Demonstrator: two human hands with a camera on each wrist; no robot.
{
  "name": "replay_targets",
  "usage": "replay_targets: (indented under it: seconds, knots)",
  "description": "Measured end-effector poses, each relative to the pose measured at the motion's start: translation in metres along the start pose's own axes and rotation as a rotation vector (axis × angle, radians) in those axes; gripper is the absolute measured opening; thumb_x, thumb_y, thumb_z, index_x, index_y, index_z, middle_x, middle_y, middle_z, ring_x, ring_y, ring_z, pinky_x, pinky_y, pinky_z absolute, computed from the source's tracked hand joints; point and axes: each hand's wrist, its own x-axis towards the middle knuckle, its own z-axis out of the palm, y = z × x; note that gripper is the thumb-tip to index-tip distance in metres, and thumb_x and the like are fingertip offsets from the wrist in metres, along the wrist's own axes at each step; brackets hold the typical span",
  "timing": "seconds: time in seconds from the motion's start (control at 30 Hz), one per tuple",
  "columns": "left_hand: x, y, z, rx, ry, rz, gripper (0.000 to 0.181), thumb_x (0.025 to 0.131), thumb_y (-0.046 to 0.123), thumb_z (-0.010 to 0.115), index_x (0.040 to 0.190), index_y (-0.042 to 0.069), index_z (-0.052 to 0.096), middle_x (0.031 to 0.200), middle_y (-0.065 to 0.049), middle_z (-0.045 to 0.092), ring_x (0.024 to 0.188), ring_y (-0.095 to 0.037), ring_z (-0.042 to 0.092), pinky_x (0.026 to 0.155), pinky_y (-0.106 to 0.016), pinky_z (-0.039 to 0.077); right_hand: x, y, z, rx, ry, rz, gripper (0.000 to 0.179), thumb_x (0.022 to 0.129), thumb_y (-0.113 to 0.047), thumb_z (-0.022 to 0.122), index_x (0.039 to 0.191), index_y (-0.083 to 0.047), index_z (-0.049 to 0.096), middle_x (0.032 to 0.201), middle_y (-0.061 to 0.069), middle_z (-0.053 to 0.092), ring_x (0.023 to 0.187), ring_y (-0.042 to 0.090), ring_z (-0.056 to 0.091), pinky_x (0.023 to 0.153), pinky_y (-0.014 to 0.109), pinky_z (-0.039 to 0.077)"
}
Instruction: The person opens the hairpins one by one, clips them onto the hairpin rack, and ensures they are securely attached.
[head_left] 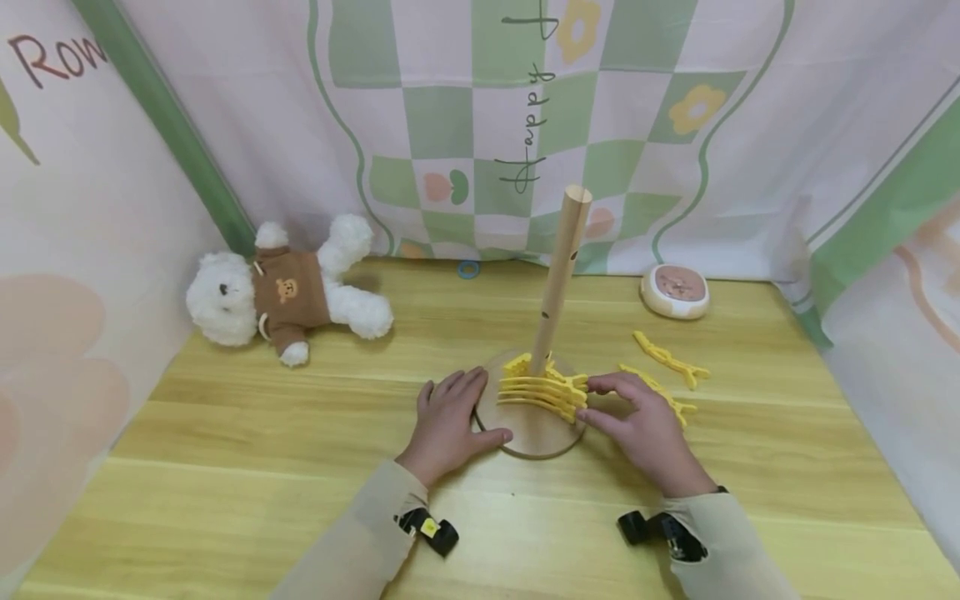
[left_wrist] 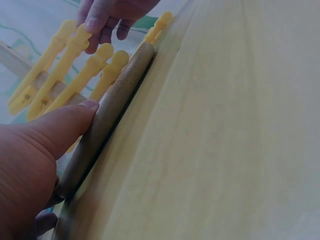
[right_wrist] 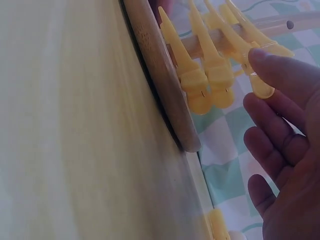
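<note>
A pale wooden pole [head_left: 558, 275] stands upright on a round wooden base [head_left: 517, 437]. Several yellow curved plastic pieces [head_left: 536, 393] with knobbed ends are stacked one above another around the pole's foot. My left hand [head_left: 450, 429] holds the base at its left edge, fingers spread along the far side and thumb at the front rim. On the other side, my right hand [head_left: 648, 429] pinches the knobbed end of an upper yellow piece [right_wrist: 262, 85] between thumb and fingers. In the right wrist view, its other fingers are loosely bent below that piece.
Two loose yellow pieces [head_left: 671, 360] lie right of the base, one partly behind my right hand. Farther back are a round white-and-pink device [head_left: 675, 292] and a small blue ring [head_left: 468, 269]. A white plush dog [head_left: 292, 292] in a brown shirt lies left. Printed curtains enclose the table [head_left: 225, 467].
</note>
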Motion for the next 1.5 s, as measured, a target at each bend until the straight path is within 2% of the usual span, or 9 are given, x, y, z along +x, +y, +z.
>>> replay_targets:
  seconds: [0.13,0.3,0.47,0.63,0.73,1.1,1.3,1.37,1.5]
  knots:
    - [-0.001,0.0,-0.001,-0.003,0.004,0.006,0.095,0.083,0.063,0.072,0.155,0.01,0.038,0.16,-0.006,0.037,0.147,-0.031,0.03,0.115,-0.064,0.013,0.001,0.0,0.003,-0.011,0.03,-0.017,0.032,0.081,-0.017,0.085,0.111,-0.01,0.074,0.105,0.002,0.07,0.1,0.018,0.061,0.091,0.044,0.048]
    - [-0.001,0.001,-0.002,-0.004,0.001,0.009,0.095,0.083,0.062,0.072,0.155,0.01,0.038,0.16,-0.006,0.036,0.147,-0.031,0.03,0.115,-0.065,0.013,0.003,-0.001,0.007,-0.033,0.064,-0.063,0.031,0.079,-0.013,0.086,0.108,-0.008,0.075,0.103,0.002,0.071,0.097,0.015,0.061,0.086,0.038,0.051]
    - [-0.001,0.001,-0.002,-0.008,-0.005,0.005,0.095,0.083,0.063,0.071,0.155,0.01,0.038,0.16,-0.005,0.036,0.147,-0.031,0.029,0.115,-0.064,0.012,0.003,0.0,0.008,-0.006,0.052,-0.037,0.033,0.08,-0.015,0.086,0.11,-0.009,0.074,0.105,0.003,0.07,0.099,0.019,0.062,0.087,0.043,0.05]
    - [-0.001,0.002,-0.002,-0.017,-0.008,0.001,0.095,0.083,0.063,0.071,0.155,0.011,0.038,0.161,-0.005,0.035,0.148,-0.03,0.029,0.116,-0.064,0.011,0.0,0.003,0.004,0.046,0.004,0.016,0.049,0.083,-0.023,0.084,0.127,-0.008,0.067,0.116,0.007,0.068,0.109,0.023,0.057,0.094,0.051,0.043]
    - [-0.001,0.002,-0.002,-0.023,-0.004,0.0,0.095,0.083,0.062,0.072,0.155,0.01,0.038,0.16,-0.005,0.036,0.148,-0.031,0.029,0.116,-0.064,0.011,-0.003,0.008,-0.001,0.051,0.0,0.029,0.056,0.083,-0.025,0.084,0.132,-0.008,0.063,0.123,0.007,0.065,0.114,0.023,0.053,0.097,0.053,0.04]
    - [-0.001,0.0,-0.001,-0.027,0.005,0.0,0.096,0.082,0.062,0.073,0.155,0.01,0.038,0.16,-0.005,0.037,0.148,-0.03,0.03,0.116,-0.063,0.011,-0.016,0.031,-0.029,-0.071,0.06,0.041,0.053,0.083,-0.023,0.084,0.128,-0.004,0.065,0.126,0.011,0.062,0.113,0.029,0.054,0.096,0.054,0.042]
    - [-0.001,0.001,-0.001,-0.022,0.01,0.002,0.096,0.082,0.062,0.073,0.155,0.01,0.039,0.159,-0.006,0.038,0.147,-0.031,0.03,0.116,-0.064,0.012,-0.023,0.045,-0.043,-0.176,0.113,0.035,0.05,0.08,-0.018,0.086,0.124,-0.003,0.067,0.118,0.017,0.063,0.106,0.032,0.056,0.085,0.041,0.043]
    - [-0.001,0.002,-0.001,-0.021,0.007,0.0,0.096,0.082,0.062,0.073,0.155,0.01,0.039,0.159,-0.007,0.038,0.147,-0.031,0.03,0.116,-0.064,0.011,-0.024,0.05,-0.048,-0.189,0.123,0.044,0.05,0.08,-0.017,0.086,0.123,-0.002,0.067,0.119,0.02,0.062,0.106,0.036,0.056,0.085,0.044,0.043]
    - [-0.001,0.004,-0.003,-0.024,0.004,0.001,0.096,0.082,0.061,0.074,0.155,0.009,0.039,0.159,-0.007,0.038,0.147,-0.031,0.03,0.116,-0.064,0.012,-0.027,0.059,-0.058,-0.205,0.104,0.089,0.055,0.082,-0.021,0.085,0.127,0.002,0.063,0.125,0.029,0.057,0.112,0.048,0.051,0.091,0.064,0.038]
